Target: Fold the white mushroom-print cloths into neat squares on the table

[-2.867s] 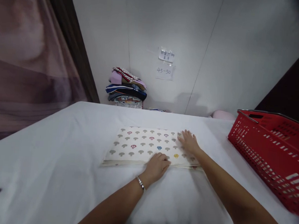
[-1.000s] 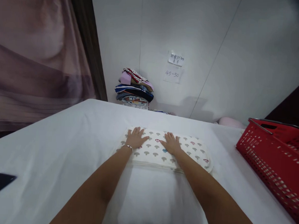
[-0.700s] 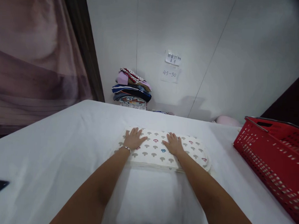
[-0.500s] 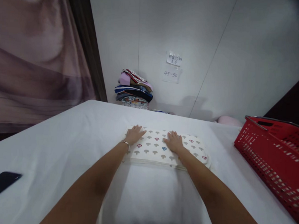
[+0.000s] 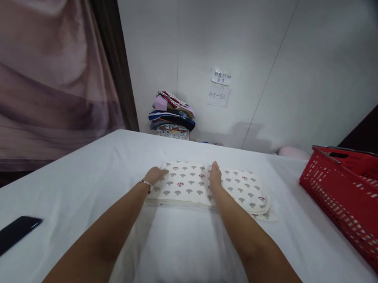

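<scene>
A folded white cloth with grey, red and blue-free mushroom prints [image 5: 188,186] lies flat on the white-covered table. At its left end is my left hand [image 5: 155,175], with the thumb over the edge and the other fingers mostly hidden; it holds that edge. My right hand [image 5: 215,176] stands on its side on the middle of the cloth, fingers straight and held close together, gripping nothing visible. A shallow crease runs beside it. The layered, rounded right end of the cloth spreads beyond this hand.
A red basket [image 5: 347,196] stands at the right. Stacked folded fabrics [image 5: 173,117] sit beyond the table's far edge [image 5: 233,150]. A dark phone-like object [image 5: 9,237] lies at the near left. A pinkish curtain [image 5: 46,79] hangs at left.
My left hand has slid from the cloth's top to its left edge. My right hand has turned from spread flat onto its side, and the cloth now shows a crease there.
</scene>
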Action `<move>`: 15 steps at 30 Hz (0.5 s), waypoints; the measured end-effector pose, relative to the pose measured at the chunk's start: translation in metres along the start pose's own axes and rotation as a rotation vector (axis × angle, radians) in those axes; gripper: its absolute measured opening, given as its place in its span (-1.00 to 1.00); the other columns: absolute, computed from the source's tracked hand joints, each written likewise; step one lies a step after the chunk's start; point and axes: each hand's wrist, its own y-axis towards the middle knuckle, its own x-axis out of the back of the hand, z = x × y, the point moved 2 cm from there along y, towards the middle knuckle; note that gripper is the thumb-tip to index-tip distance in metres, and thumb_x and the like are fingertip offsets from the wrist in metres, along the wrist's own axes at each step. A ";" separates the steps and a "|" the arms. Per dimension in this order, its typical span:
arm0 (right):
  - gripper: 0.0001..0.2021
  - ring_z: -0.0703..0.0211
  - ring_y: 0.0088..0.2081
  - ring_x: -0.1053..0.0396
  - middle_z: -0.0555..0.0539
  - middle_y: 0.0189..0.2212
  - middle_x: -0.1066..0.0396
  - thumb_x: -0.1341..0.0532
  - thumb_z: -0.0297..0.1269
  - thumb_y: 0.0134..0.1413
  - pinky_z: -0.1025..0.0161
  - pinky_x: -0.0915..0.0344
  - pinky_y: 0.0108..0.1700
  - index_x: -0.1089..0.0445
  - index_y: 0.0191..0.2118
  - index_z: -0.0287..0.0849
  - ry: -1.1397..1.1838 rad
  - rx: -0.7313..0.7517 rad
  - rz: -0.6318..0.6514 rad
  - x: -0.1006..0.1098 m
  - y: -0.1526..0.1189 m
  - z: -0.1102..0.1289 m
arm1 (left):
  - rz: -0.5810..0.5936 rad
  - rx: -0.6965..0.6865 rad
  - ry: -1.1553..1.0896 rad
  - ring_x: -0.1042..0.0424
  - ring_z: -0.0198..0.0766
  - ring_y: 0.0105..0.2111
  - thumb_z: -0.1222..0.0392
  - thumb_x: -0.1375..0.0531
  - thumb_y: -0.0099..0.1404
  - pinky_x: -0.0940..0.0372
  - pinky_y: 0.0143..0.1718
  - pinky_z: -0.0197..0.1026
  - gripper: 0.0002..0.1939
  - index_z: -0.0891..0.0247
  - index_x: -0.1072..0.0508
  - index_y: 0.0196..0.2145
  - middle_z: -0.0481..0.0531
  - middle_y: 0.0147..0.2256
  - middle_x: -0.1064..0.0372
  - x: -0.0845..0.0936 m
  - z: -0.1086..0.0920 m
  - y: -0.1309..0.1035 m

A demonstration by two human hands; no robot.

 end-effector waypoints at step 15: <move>-0.38 0.09 0.27 -0.02 -0.12 0.26 -0.09 0.06 0.07 0.19 0.16 -0.01 0.25 -0.12 0.25 -0.18 0.664 -0.156 -0.064 -0.005 -0.006 -0.006 | 0.593 -0.169 -0.598 -0.51 -0.08 -0.23 0.13 -0.35 -0.06 -0.40 -0.17 -0.15 -0.72 0.29 -0.50 -0.36 0.12 -0.30 -0.54 0.042 -0.098 -0.050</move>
